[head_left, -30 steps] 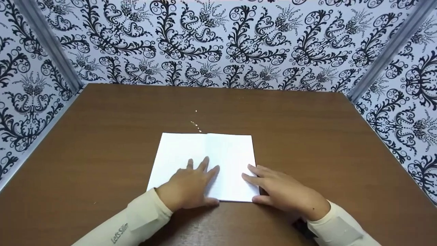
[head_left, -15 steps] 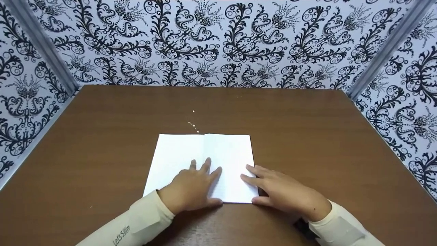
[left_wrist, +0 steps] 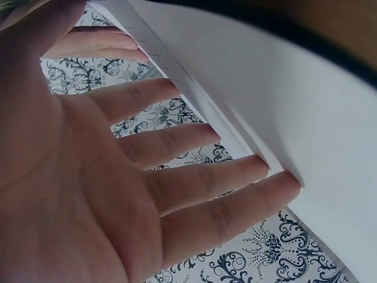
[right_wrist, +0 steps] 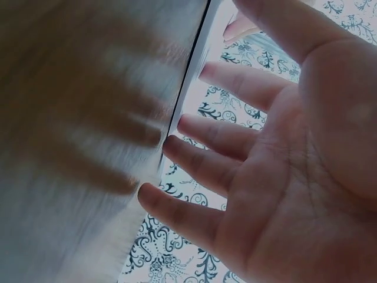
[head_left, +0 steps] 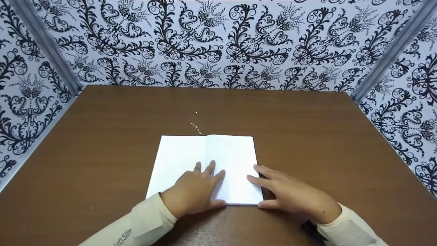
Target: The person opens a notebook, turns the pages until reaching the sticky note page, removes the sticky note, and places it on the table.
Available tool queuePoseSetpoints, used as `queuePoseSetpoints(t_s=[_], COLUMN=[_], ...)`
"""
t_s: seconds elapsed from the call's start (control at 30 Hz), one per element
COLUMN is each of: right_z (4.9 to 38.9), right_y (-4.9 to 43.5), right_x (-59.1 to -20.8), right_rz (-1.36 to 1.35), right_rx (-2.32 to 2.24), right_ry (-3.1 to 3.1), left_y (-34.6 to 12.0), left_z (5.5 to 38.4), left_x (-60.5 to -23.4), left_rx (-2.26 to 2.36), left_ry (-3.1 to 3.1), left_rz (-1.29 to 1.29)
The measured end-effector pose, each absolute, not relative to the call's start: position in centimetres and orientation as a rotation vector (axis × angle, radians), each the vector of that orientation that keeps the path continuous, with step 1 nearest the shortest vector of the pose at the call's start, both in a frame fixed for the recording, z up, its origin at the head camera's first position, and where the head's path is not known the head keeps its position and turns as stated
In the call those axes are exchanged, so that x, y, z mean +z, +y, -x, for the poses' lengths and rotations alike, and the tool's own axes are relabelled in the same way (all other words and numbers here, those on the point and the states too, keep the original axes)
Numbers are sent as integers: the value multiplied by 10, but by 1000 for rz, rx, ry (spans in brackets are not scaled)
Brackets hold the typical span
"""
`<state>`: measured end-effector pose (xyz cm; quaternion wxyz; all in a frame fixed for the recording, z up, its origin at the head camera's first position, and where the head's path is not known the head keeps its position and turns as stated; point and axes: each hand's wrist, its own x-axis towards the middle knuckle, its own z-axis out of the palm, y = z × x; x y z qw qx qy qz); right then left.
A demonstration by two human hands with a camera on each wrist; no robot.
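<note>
An open notebook (head_left: 177,157) with white pages lies flat on the brown table, its fold running away from me. My left hand (head_left: 194,191) rests across its lower middle, fingers spread over the fold and onto the right page, thumb at the front edge. Faint ruled lines show on the page (left_wrist: 330,130) in the left wrist view, where the fingertips touch the paper. At the notebook's right edge is my right hand (head_left: 295,194), two fingertips over the page and the thumb by the front corner. In the right wrist view its fingers (right_wrist: 247,88) are extended and apart.
Small pale specks (head_left: 196,127) lie on the table (head_left: 307,136) just beyond the notebook. Behind and at both sides stand walls (head_left: 218,44) covered in black and white scroll patterns. Something dark (head_left: 312,230) shows under the right wrist.
My left hand has slid a little to the right over the fold onto the right page. The right hand stays at the notebook's right edge. The head view has shifted slightly.
</note>
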<state>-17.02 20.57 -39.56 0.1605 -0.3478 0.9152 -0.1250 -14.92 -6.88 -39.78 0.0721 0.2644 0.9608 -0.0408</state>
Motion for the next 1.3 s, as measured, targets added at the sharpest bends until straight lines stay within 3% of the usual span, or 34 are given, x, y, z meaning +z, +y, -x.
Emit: queuePoseSetpoints(t_s=[0.4, 1.3], right_z=[169, 166], right_y=[208, 210], right_x=[-395, -397], right_rz=[1003, 995], right_rx=[-321, -319], right_ry=[2625, 2680], left_y=[-72, -76], left_z=[148, 151], left_x=[-395, -403], left_rx=[-70, 87], left_ry=[2886, 3022], left_rz=[-813, -1196])
